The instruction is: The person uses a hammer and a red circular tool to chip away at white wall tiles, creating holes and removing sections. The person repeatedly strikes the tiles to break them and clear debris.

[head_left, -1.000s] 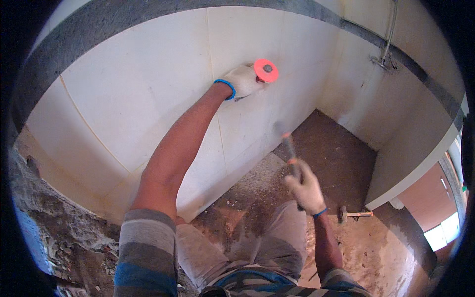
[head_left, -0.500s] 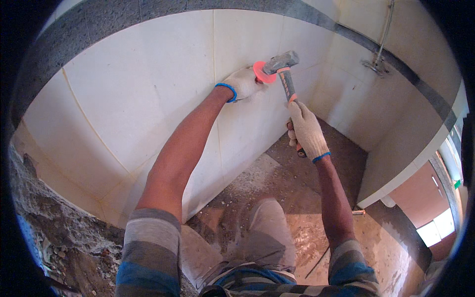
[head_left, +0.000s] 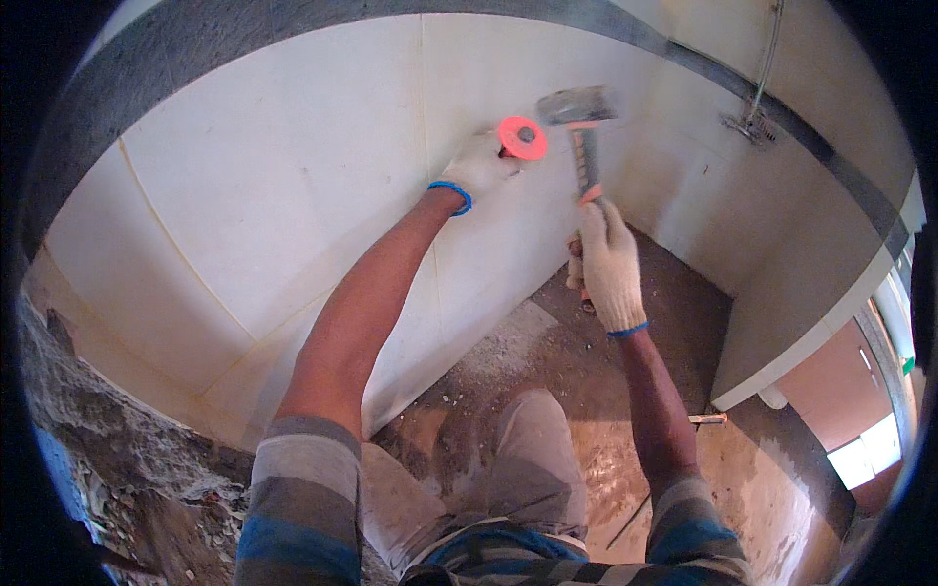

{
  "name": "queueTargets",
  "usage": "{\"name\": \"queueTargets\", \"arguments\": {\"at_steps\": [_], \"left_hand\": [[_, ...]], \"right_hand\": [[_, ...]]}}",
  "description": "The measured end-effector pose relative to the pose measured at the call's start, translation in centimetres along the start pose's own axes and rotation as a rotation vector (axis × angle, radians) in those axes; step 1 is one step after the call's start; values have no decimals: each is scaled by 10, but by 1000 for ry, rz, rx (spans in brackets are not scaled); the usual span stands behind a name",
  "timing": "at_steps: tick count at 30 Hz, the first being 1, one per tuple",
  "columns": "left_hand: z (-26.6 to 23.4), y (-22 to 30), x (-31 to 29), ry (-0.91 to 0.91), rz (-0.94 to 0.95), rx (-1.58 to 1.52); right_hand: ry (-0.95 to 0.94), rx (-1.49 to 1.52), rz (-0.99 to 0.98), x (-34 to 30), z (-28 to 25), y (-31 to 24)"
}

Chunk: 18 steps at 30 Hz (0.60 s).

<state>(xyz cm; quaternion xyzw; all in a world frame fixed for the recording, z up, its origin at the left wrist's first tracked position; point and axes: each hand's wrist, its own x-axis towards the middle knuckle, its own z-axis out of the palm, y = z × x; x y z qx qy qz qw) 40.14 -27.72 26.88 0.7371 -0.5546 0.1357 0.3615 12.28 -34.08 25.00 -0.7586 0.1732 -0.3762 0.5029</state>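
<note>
My left hand (head_left: 481, 164), in a cream knit glove with a blue cuff, is closed round a chisel with a round red-orange hand guard (head_left: 516, 148). The dark struck end shows at the guard's middle; the blade is hidden behind my hand, close to the white tiled wall (head_left: 313, 186). My right hand (head_left: 613, 266), gloved alike, grips a club hammer (head_left: 586, 164) by its black and orange handle. The grey hammer head, blurred by motion, is apart from the chisel, up and to its right.
A dark stone band (head_left: 322, 18) runs along the top of the wall. Rubble and broken masonry (head_left: 147, 488) lie at the lower left. On the dusty floor (head_left: 674, 283) are a small tool (head_left: 708, 419) and a thin rod (head_left: 628, 521). A pipe (head_left: 765, 63) comes down the right wall.
The hammer head has moved off the chisel's end, rightward and slightly up, with my right hand. My left hand and the chisel stay in nearly the same place.
</note>
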Motion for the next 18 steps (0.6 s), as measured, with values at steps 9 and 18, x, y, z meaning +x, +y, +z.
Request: {"name": "queueTargets", "arguments": {"at_steps": [9, 18], "left_hand": [[2, 4, -6, -3, -95, -90], [-8, 15, -4, -63, -153, -41]], "right_hand": [[-200, -160, 225, 24, -23, -20], [60, 86, -76, 24, -27, -9]]}}
